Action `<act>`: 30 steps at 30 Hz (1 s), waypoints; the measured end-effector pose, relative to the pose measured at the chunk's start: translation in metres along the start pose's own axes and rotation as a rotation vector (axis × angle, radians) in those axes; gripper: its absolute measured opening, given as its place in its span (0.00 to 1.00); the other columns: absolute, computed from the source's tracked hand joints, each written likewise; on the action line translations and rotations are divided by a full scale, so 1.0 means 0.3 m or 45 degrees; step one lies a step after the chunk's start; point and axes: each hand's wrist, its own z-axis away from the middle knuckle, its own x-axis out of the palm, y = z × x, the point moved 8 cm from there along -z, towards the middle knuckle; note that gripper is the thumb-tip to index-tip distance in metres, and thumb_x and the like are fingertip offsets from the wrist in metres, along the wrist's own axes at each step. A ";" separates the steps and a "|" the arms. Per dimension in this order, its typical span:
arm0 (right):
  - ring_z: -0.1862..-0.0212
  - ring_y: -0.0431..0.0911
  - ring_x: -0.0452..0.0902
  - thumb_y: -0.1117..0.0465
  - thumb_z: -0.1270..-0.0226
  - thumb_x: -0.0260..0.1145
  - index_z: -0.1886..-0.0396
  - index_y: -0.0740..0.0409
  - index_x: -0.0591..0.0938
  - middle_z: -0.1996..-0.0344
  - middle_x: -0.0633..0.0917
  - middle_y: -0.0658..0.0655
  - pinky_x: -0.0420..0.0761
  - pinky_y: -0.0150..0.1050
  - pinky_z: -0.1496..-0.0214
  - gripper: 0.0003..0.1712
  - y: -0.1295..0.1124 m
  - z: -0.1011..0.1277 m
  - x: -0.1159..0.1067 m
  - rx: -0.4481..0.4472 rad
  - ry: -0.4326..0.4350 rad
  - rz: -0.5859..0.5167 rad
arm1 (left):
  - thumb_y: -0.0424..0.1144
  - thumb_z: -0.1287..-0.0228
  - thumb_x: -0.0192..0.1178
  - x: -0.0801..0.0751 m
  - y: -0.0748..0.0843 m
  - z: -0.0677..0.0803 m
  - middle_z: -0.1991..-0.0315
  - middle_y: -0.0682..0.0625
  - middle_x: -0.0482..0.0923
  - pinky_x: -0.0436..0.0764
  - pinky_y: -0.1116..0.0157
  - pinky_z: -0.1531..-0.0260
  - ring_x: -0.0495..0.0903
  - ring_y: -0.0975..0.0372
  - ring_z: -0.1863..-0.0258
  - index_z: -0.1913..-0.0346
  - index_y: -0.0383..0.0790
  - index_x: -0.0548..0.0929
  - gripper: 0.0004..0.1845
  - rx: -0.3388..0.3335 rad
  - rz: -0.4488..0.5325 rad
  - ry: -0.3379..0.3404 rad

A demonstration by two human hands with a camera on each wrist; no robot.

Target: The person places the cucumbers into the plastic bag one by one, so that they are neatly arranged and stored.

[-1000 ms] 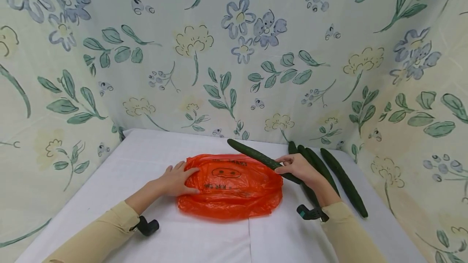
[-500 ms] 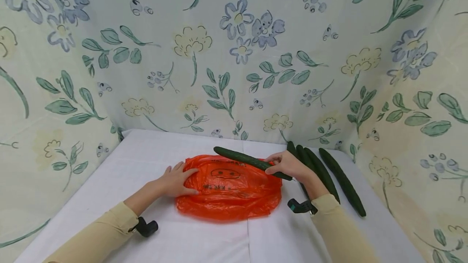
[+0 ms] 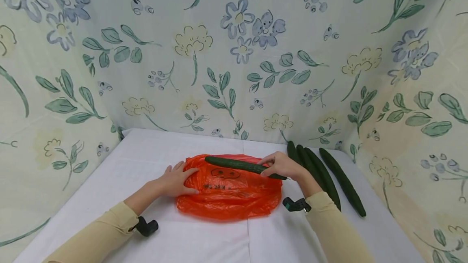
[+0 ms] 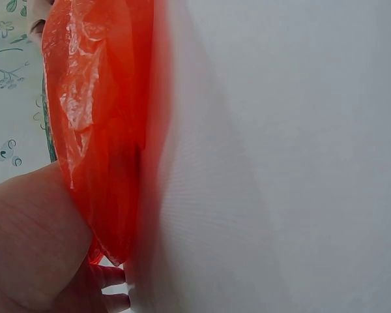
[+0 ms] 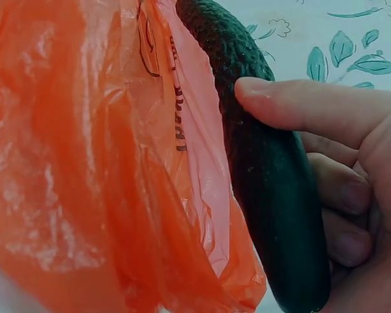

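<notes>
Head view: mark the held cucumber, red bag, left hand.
Held cucumber [image 3: 239, 164], head view: middle of its length.
Red bag [image 3: 228, 195], head view: crumpled middle.
Left hand [image 3: 178, 182], head view: back of the hand.

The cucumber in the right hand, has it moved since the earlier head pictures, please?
Yes. In the head view, the cucumber has moved leftward relative to the red bag; its left tip, earlier beyond the bag's far edge, now appears over the bag.

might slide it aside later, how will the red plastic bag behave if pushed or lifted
The red plastic bag is likely floppy, since its thin film lies wrinkled and creased. It may feel slippery, judging by its glossy highlights. Pushed, it would probably crumple, as loose folds show beside the held cucumber.
</notes>
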 end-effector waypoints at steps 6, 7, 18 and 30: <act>0.71 0.46 0.67 0.59 0.45 0.79 0.53 0.51 0.90 0.82 0.67 0.50 0.67 0.34 0.72 0.18 -0.023 -0.025 0.015 -0.086 -0.017 0.042 | 0.69 0.46 0.67 0.010 -0.006 -0.004 0.23 0.33 0.55 0.46 0.28 0.30 0.47 0.37 0.22 0.25 0.51 0.67 0.48 0.003 0.005 -0.007; 0.72 0.46 0.64 0.59 0.46 0.79 0.53 0.52 0.90 0.83 0.64 0.51 0.62 0.35 0.73 0.18 -0.026 -0.029 0.017 -0.094 -0.017 0.049 | 0.69 0.46 0.67 0.012 -0.007 -0.004 0.23 0.33 0.55 0.46 0.28 0.30 0.47 0.37 0.22 0.25 0.51 0.67 0.49 0.002 0.006 -0.009; 0.67 0.47 0.68 0.60 0.45 0.79 0.53 0.51 0.91 0.83 0.64 0.52 0.64 0.38 0.71 0.18 -0.023 -0.065 0.040 -0.087 -0.016 0.074 | 0.69 0.48 0.68 0.017 -0.004 -0.004 0.23 0.33 0.55 0.44 0.28 0.30 0.45 0.37 0.22 0.24 0.52 0.66 0.49 0.019 0.025 -0.022; 0.68 0.46 0.69 0.60 0.44 0.79 0.52 0.49 0.91 0.84 0.64 0.51 0.66 0.37 0.70 0.17 -0.023 -0.095 0.044 -0.118 0.033 0.156 | 0.69 0.49 0.69 0.013 -0.006 -0.006 0.23 0.34 0.56 0.43 0.28 0.30 0.45 0.37 0.22 0.25 0.51 0.67 0.50 0.016 0.045 -0.024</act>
